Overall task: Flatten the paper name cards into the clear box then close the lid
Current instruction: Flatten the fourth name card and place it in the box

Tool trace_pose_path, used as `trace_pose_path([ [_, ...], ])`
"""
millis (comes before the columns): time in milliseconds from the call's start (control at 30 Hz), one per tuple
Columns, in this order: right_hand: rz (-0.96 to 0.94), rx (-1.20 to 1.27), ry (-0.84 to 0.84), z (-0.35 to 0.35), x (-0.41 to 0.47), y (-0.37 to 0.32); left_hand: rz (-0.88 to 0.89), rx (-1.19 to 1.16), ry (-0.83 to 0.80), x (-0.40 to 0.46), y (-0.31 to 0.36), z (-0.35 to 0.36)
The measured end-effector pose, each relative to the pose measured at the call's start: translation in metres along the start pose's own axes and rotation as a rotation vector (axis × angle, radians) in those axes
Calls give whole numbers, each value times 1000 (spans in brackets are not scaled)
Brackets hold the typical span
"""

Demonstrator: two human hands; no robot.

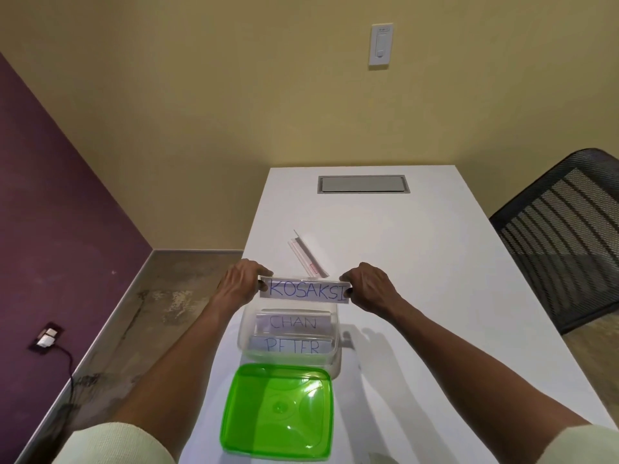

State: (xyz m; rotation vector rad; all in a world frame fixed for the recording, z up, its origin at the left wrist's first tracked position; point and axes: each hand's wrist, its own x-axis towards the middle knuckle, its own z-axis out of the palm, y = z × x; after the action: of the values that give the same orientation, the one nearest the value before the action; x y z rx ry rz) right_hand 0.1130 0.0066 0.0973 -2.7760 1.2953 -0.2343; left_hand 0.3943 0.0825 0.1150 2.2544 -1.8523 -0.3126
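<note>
Holding the KOSAKSI card [305,289] by both ends, left hand [242,283] and right hand [371,285] above the clear box [246,324].

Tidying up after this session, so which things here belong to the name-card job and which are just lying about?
Job: KOSAKSI card, pinched by left hand and right hand; CHAN card and PETER card in the clear box; green lid.

Lying about: clear card holder; mesh chair.
</note>
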Motion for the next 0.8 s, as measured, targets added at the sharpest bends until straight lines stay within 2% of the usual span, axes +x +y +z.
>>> trace_pose_path([
  [367,-5,21,-72,38,21,-26,-73,39,-100,2,-39,25],
  [800,-49,-38,-184,73,39,-30,22,221,-155,13,-51,63],
])
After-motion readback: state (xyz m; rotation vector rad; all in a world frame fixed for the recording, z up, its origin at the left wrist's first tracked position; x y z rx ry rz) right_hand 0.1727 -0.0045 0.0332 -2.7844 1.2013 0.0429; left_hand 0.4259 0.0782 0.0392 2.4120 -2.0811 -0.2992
